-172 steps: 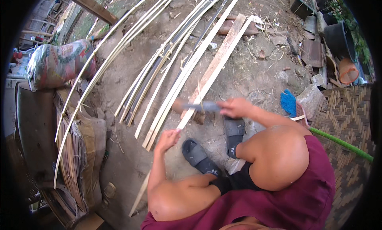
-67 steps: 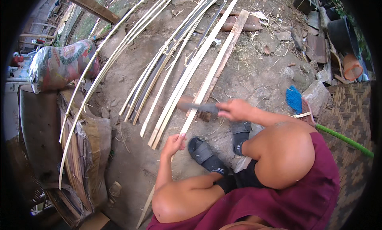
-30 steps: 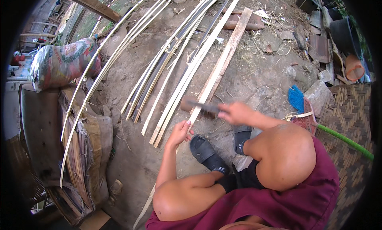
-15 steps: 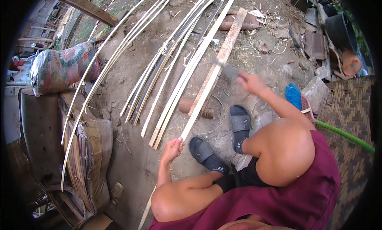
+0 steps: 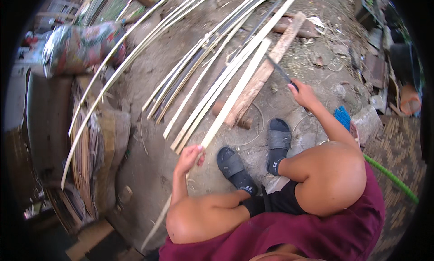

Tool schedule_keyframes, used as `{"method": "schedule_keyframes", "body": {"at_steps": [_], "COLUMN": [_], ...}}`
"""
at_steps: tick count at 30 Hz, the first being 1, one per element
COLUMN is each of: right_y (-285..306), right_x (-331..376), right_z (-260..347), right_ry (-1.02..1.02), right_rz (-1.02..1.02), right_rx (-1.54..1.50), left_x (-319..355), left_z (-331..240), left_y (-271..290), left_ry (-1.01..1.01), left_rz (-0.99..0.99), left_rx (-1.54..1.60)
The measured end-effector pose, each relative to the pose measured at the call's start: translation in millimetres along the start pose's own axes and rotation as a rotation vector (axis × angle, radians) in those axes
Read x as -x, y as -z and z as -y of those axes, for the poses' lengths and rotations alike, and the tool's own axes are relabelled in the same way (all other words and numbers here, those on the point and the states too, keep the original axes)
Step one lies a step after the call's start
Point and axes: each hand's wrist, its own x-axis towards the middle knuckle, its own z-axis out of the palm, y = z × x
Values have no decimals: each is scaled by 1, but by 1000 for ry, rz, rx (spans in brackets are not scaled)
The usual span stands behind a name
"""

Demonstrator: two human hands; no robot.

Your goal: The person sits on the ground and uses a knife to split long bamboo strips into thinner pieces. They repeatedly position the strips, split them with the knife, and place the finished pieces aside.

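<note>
1. On the dirt ground in front of the squatting person, a long pale bamboo strip [image 5: 230,103] is lying slanted across a short round log [image 5: 228,118], beside a flat wooden plank [image 5: 266,66] and a fan of other bamboo slats [image 5: 199,57].
2. The left hand [image 5: 190,157] is gripping the near part of the strip, fingers curled closed around it, just left of the black sandals [image 5: 253,159].
3. The right hand [image 5: 304,94] is wrapping tight around the handle of a dark-bladed knife [image 5: 279,70], raised clear of the strip with the blade pointing up and away.
4. Judging by the lifted blade, the step in hand appears to be a chopping or splitting stroke at the top of its swing.
5. The next move is likely calling for a downward blow where the strip crosses the log, while the left hand is steadying the strip and staying well back from the blade's path.
</note>
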Motion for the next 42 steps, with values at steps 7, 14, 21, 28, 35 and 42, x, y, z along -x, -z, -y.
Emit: {"method": "schedule_keyframes", "body": {"at_steps": [7, 14, 21, 28, 35, 42], "right_y": [-32, -47, -49, -34, -48, -68], "right_x": [23, 35, 31, 20, 33, 49], "right_z": [38, 142, 113, -10, -49, -50], "right_ry": [47, -108, -188, -155, -50, -96], "right_rz": [87, 597, 624, 139, -244, -281], "right_rx": [-73, -1173, -891, -587, -32, 76], "left_x": [-25, -33, 5, 38, 21, 53], "left_z": [-44, -34, -32, 45, -57, 63], "left_y": [-39, -70, -33, 66, 36, 99], "left_ry": [-37, -26, 186, 323, 282, 341], "left_rz": [47, 99, -49, 73, -40, -221], "left_rx": [-39, -51, -347, -388, -524, -481]}}
